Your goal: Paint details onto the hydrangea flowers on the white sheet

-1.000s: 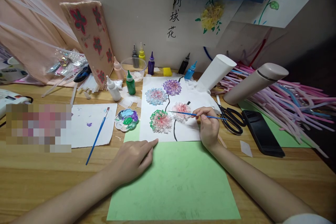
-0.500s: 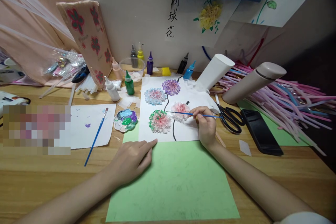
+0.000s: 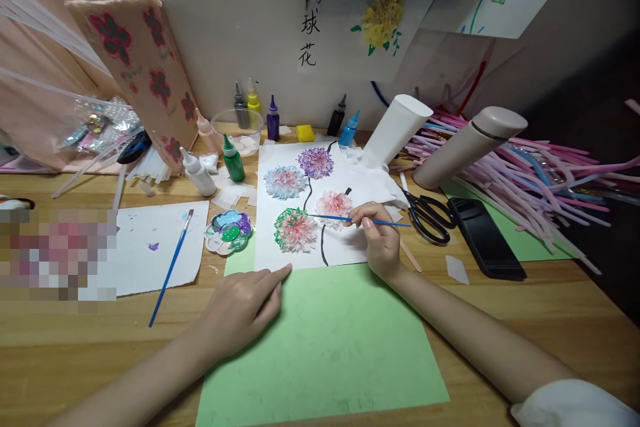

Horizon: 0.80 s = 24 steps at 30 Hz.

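My right hand (image 3: pixel 380 241) pinches a thin blue paintbrush (image 3: pixel 350 219) whose tip rests at the green-edged tissue flower (image 3: pixel 295 230) on a white sheet (image 3: pixel 345 250). That sheet also carries a pink flower (image 3: pixel 333 203), a blue one (image 3: pixel 285 181) and a purple one (image 3: pixel 315 162) with black stems. My left hand (image 3: pixel 240 307) lies flat on the table, its index finger pressing the sheet's lower left corner. A green paper sheet (image 3: pixel 325 347) lies under both hands. A flower-shaped paint palette (image 3: pixel 229 231) sits just left of the white sheet.
A second blue brush (image 3: pixel 170 268) lies on white paper (image 3: pixel 145 247). Paint bottles (image 3: pixel 233 159) and a clear bowl (image 3: pixel 237 127) stand behind. Black scissors (image 3: pixel 427 217), a dark phone (image 3: pixel 486 237), two beige tubes (image 3: pixel 467 147) and piled pink straws (image 3: pixel 540 180) fill the right.
The view has shifted so everything sits a little further left and lower. My right hand and brush stay at the green-edged flower; my left hand has kept its place on the corner.
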Tool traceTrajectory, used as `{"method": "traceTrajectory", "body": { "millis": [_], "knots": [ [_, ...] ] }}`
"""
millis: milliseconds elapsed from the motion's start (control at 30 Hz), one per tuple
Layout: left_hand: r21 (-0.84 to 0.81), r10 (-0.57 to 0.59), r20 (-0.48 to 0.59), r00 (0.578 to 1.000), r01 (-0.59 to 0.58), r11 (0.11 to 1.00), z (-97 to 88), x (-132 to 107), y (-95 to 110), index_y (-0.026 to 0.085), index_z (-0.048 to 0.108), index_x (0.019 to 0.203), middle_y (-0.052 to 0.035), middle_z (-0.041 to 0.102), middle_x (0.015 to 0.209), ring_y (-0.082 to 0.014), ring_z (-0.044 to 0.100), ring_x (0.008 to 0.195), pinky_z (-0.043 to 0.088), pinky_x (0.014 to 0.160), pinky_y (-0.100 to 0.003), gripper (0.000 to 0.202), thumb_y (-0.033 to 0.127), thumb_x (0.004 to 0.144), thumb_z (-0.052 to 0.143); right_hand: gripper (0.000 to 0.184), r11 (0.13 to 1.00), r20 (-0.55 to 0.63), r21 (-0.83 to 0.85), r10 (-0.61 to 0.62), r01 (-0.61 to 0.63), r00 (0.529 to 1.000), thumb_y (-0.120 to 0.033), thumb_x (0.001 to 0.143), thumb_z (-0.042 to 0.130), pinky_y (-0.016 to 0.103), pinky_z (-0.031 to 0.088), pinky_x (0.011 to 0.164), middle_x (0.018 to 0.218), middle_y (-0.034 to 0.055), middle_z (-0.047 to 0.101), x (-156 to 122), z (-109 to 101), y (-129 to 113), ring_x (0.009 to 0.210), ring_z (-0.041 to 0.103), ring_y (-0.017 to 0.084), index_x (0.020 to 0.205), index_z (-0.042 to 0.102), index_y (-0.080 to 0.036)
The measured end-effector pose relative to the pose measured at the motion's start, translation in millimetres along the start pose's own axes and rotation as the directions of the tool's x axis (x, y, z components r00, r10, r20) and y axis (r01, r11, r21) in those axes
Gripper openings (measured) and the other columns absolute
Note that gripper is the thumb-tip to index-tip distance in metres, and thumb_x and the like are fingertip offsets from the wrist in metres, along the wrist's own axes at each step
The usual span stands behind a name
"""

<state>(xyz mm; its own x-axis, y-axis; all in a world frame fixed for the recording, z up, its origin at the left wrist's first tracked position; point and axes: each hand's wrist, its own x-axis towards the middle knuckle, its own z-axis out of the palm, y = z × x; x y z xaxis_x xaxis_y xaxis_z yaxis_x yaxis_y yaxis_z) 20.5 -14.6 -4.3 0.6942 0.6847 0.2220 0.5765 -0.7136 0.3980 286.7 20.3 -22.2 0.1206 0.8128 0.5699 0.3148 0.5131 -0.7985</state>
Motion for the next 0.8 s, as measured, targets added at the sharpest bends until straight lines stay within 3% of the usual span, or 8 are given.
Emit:
{"method": "traceTrajectory", "body": {
  "millis": [133,300,500,700,800],
  "knots": [
    [0.006,0.012,-0.013,1.0,-0.012,1.0,-0.1,2.2,-0.4,0.012,0.059,0.119,0.0003,0.062,0.066,-0.013,0.058,0.056,0.035,0.052,-0.024,0.034,0.018,0.095,0.035,0.02,0.998,-0.04,-0.042,-0.042,0.041,0.998,-0.027,0.092,0.041,0.035,0.042,0.07,0.075,0.002,0.057,-0.8,-0.7,0.7,0.075,0.054,0.019,0.079,0.056,-0.023],
    [0.003,0.004,0.0,1.0,-0.004,1.0,0.3,2.1,-1.6,0.012,0.058,0.12,0.0007,0.061,0.066,-0.0121,0.057,0.055,0.035,0.052,-0.023,0.033,0.018,0.096,0.036,0.02,0.998,0.048,-0.052,-0.017,0.019,0.999,-0.028,0.092,0.041,0.036,0.043,0.071,0.076,0.0023,0.057,-1.6,-1.7,0.9,0.075,0.055,0.019,0.08,0.057,-0.023],
    [-0.01,-0.001,-0.002,1.0,0.001,1.0,2.6,1.4,-3.7,0.014,0.057,0.122,0.0014,0.061,0.067,-0.0117,0.057,0.057,0.035,0.054,-0.022,0.033,0.019,0.096,0.038,0.021,0.998,-0.054,-0.038,-0.059,0.057,0.997,-0.027,0.092,0.041,0.036,0.042,0.072,0.074,0.0021,0.057,-1.6,-0.9,1.6,0.075,0.054,0.019,0.078,0.056,-0.023],
    [-0.023,0.004,-0.008,1.0,-0.004,1.0,2.2,2.6,-3.2,0.014,0.057,0.122,0.0014,0.061,0.068,-0.0117,0.057,0.057,0.036,0.053,-0.023,0.033,0.019,0.096,0.038,0.022,0.997,-0.036,-0.03,-0.07,0.069,0.997,-0.027,0.092,0.04,0.036,0.043,0.07,0.073,0.002,0.056,-1.8,-1.4,1.5,0.073,0.054,0.019,0.077,0.055,-0.023],
    [-0.021,0.001,-0.001,1.0,-0.001,1.0,2.0,1.2,-3.2,0.014,0.057,0.122,0.0015,0.061,0.068,-0.0119,0.057,0.057,0.036,0.054,-0.023,0.033,0.019,0.096,0.038,0.02,0.998,0.039,-0.026,-0.048,0.049,0.998,-0.026,0.092,0.039,0.036,0.042,0.073,0.077,0.0022,0.057,-0.9,-1.6,1.2,0.076,0.055,0.019,0.08,0.056,-0.022]
  ]
}}
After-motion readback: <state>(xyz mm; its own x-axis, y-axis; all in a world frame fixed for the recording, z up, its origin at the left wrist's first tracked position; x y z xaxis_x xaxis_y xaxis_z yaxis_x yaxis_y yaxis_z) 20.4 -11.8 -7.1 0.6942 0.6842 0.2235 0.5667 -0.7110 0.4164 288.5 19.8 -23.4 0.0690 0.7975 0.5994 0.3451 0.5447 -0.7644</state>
